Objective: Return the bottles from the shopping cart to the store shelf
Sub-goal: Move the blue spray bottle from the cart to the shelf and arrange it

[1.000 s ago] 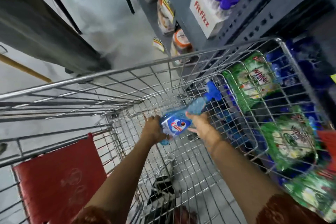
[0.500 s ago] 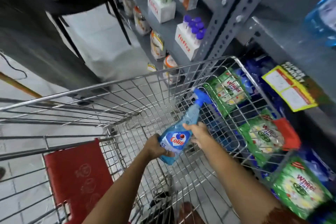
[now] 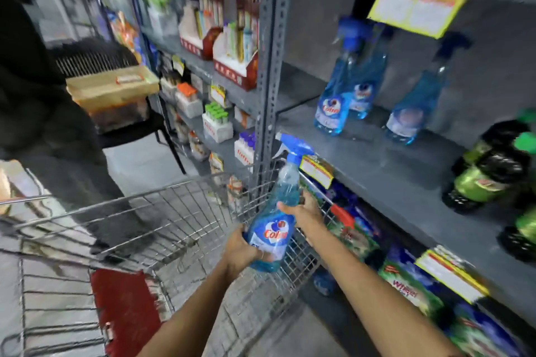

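I hold a blue Colin spray bottle (image 3: 274, 223) upright above the wire shopping cart (image 3: 185, 211), close to its right rim. My left hand (image 3: 242, 252) grips the bottle's base. My right hand (image 3: 304, 210) wraps the narrow upper part from the right. The grey store shelf (image 3: 385, 171) lies to the right, a little higher than the bottle. Three matching blue spray bottles stand there: one (image 3: 333, 95) at the front left, one (image 3: 367, 78) behind it and one (image 3: 414, 107) further right.
Dark bottles with green labels (image 3: 487, 177) stand at the shelf's right end. Green and blue detergent packs (image 3: 412, 293) fill the shelf below. A grey perforated upright (image 3: 269, 66) rises beside the cart's front corner. A person in dark clothes (image 3: 43, 95) stands left of the cart.
Both hands lifted the spray bottle out of the cart and tipped it upright. The view swung up and right, so the shelf with the other blue bottles now shows.
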Available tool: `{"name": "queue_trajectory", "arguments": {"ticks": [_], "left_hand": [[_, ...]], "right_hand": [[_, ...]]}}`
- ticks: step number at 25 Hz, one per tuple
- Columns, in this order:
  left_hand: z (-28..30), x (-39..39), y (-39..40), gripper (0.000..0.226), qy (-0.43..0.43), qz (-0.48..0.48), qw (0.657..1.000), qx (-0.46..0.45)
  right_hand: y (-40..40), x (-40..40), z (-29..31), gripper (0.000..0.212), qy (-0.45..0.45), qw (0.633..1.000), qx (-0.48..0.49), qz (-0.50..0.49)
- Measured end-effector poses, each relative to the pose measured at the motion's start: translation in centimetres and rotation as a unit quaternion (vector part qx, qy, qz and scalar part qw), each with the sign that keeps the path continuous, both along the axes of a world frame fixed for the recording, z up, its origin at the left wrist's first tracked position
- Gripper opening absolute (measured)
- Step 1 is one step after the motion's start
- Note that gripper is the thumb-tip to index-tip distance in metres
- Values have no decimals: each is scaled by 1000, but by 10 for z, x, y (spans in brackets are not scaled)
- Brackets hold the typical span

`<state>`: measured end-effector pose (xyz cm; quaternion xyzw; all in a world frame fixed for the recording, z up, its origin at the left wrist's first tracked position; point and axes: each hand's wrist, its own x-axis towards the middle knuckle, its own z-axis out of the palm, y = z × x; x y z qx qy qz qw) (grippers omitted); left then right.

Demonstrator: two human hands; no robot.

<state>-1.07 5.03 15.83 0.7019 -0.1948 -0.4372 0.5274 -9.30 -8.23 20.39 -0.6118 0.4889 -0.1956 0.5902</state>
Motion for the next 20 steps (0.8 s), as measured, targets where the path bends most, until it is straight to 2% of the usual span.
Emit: {"name": "queue_trajectory", "arguments": {"ticks": [5, 8, 12, 15, 20], "left_hand": [[51, -44, -8, 96, -41, -51, 997, -43], [75, -69, -15, 77, -48, -68, 993, -81], [90, -91, -37, 75, -54, -99, 985, -133], [94, -99, -63, 56, -83, -111, 982, -131], [105, -96, -127, 57, -161, -139, 969, -122]], "right_hand": [[6, -62, 65, 48, -73, 995, -63, -7], [9, -94, 94, 33, -90, 991, -97, -17], [4, -126, 120, 38, -87, 985, -141, -52], [-10, -139, 131, 38, -77, 980, -175, -58], [-54, -141, 141, 40, -61, 964, -234, -108]]}}
